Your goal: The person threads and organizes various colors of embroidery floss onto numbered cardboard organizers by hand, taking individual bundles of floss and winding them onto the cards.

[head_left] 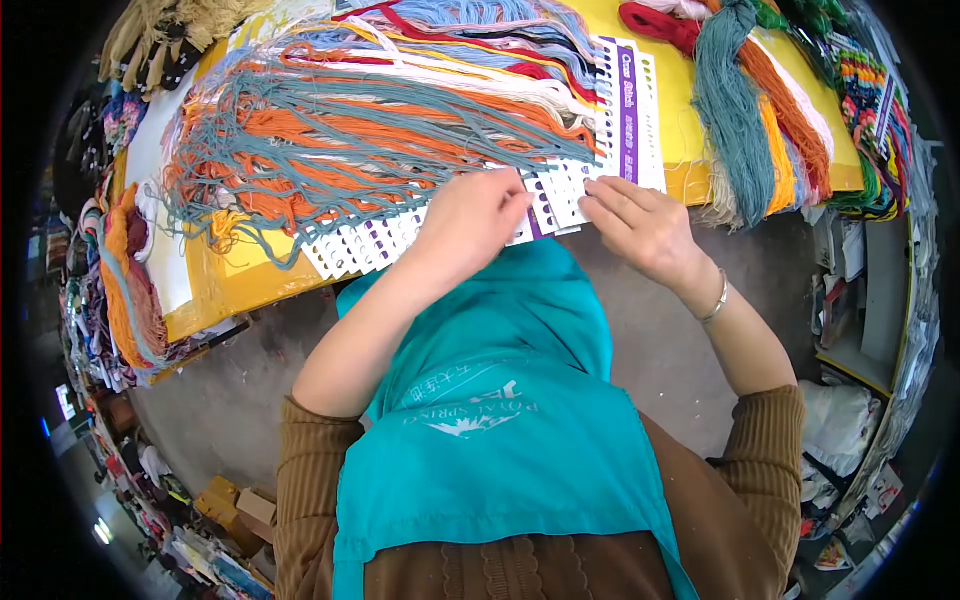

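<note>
- White punched thread card (560,192), the kind with rows of holes and a purple strip (628,112) reading "Cross Stitch", lies at the near edge of the yellow table (232,282), its lower edge hanging a bit over the side. Both hands are on it.
- Left hand (468,228) sits back-up on the card's lower edge. The fingers curl down and the tips are hidden, so I honestly can't tell if it's pinching anything or just resting there.
- Right hand (642,226) is just beside it, at the card's near right corner. The fingers are fairly straight and close together, tips touching the card. The thumb is out of sight, so again I can't say if it's gripping the edge. There's a thin silver bracelet (716,300) on that wrist.
- Loads of orange and grey-teal threads (350,140) are looped through the card's holes and fan out to the left and away across the table. Paler pink, blue and red strands lie further back.
- Off to the right there's a separate heap of skeins (738,120), teal, orange and red, draped over the table's edge, well apart from the hands.
- A beige bundle (160,30) sits at the far left corner.
- The person wears a teal apron (500,400) with white print over a brown ribbed top (770,430), sleeves pushed up.
- Grey floor (230,390) below, with cluttered stuff along both sides.
</note>
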Demonstrator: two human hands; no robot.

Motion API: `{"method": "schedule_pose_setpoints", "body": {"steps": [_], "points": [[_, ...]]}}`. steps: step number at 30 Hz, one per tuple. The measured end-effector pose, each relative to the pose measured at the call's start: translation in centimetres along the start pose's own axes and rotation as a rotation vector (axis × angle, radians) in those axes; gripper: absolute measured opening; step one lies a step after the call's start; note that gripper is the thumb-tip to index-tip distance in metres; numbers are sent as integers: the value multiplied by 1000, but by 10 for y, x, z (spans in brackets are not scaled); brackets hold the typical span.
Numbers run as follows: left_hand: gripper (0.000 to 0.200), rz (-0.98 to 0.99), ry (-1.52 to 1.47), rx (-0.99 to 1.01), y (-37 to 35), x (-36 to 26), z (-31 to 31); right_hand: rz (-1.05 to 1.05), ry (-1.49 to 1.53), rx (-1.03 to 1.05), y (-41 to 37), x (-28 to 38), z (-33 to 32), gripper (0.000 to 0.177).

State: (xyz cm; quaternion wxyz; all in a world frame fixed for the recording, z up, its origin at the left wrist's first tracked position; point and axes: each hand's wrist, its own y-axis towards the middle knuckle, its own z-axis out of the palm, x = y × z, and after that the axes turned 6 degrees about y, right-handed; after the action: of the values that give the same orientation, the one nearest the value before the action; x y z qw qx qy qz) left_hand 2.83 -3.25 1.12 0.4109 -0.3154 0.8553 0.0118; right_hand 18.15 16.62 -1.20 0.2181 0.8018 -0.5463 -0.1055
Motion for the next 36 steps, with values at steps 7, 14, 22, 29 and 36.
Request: {"method": "schedule_pose_setpoints", "body": {"steps": [7, 14, 22, 29, 36], "points": [[14, 347, 279, -276, 11, 11, -14, 98, 63, -54, -2, 3, 3, 32], [34, 585, 272, -301, 12, 9, 28, 71, 136, -14, -4, -4, -7, 34], [40, 607, 412, -408, 1, 11, 37, 3, 110, 48, -10, -19, -15, 30], [38, 622, 634, -429, 3, 2, 52, 92, 257, 143, 0, -26, -34, 29], [35, 600, 485, -307, 3, 11, 54, 103, 139, 129, -19, -39, -21, 33]]}}
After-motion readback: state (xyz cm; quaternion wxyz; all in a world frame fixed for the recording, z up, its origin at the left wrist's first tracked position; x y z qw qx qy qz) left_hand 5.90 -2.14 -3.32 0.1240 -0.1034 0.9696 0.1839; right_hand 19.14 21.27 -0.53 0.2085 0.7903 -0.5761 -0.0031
